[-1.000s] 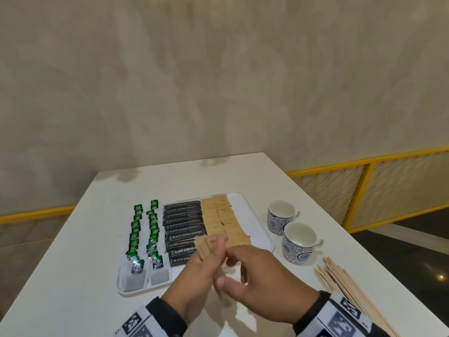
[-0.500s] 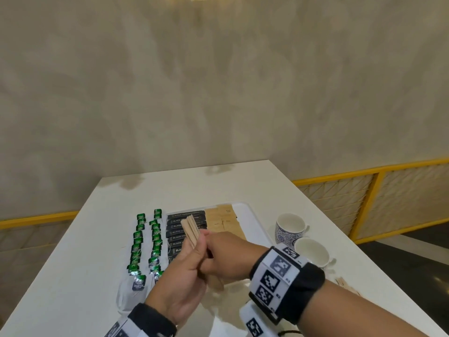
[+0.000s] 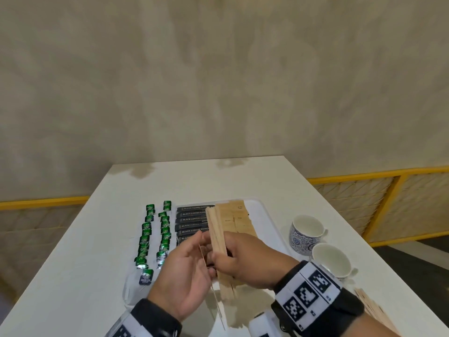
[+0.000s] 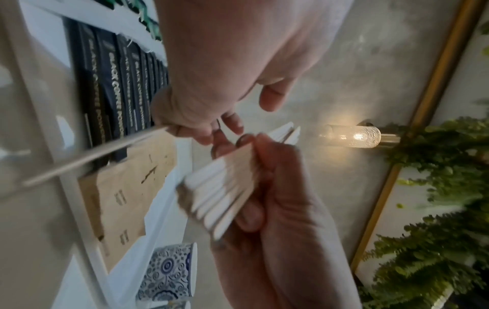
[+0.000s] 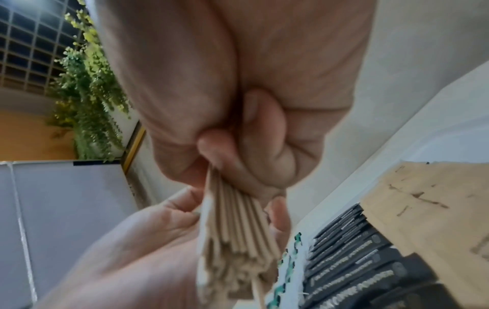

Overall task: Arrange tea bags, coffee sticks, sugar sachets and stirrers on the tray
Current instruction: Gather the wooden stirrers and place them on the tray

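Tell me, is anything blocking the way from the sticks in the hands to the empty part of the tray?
Nothing visible does. The right hand grips the stirrer bundle above the tray, whose bare white strip lies right of the sugar sachets. The cups stand off the tray, further right.

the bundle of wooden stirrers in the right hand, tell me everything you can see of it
The bundle of wooden stirrers is a stack of thin, flat, pale wood strips, fanned slightly, their ends uneven. The right hand grips it mid-length, held above the tray, pointing away from the person. The left hand pinches a single stirrer beside it.
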{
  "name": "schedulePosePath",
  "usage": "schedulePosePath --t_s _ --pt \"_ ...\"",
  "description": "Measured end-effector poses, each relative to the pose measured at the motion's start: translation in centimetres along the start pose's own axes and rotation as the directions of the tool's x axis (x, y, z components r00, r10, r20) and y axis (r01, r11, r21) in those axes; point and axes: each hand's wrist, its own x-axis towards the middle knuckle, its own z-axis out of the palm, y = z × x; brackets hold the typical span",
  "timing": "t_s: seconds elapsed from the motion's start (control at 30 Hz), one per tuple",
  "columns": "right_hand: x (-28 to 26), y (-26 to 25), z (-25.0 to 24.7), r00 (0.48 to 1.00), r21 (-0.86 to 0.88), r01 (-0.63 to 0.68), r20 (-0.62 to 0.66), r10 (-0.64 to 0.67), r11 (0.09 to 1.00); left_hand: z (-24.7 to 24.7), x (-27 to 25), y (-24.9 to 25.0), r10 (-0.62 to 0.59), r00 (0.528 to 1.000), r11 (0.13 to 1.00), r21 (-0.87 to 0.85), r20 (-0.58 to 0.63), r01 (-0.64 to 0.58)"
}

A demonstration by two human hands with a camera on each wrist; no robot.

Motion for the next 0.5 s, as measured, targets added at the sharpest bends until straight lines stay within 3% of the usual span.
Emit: schedulePosePath --t_s 0.17,0.27,0.4,0.5 --pt "-2.0 0.0 1.2 0.997 -0.193 -0.001 0.075 0.016 0.981 1.0 -0.9 0.3 0.053 0.999 0.986 0.161 0.000 -0.052" --pt "-2.2 0.2 2.2 1.000 -0.321 0.012 0.001 -0.013 0.947 1.6 -1.0 -0.4 0.106 0.992 0.958 0.273 -0.069 -0.084" --pt "-2.3 0.8 3.4 0.991 -0.355 0.028 -0.114 -0.073 0.934 2.1 -1.2 -1.0 0.109 0.986 0.969 0.234 -0.123 -0.078" --pt "-2.6 1.0 3.6 0.986 -0.262 -0.001 -0.160 -0.043 0.965 2.3 -1.6 -1.0 0.098 0.989 0.983 0.166 -0.109 -0.079"
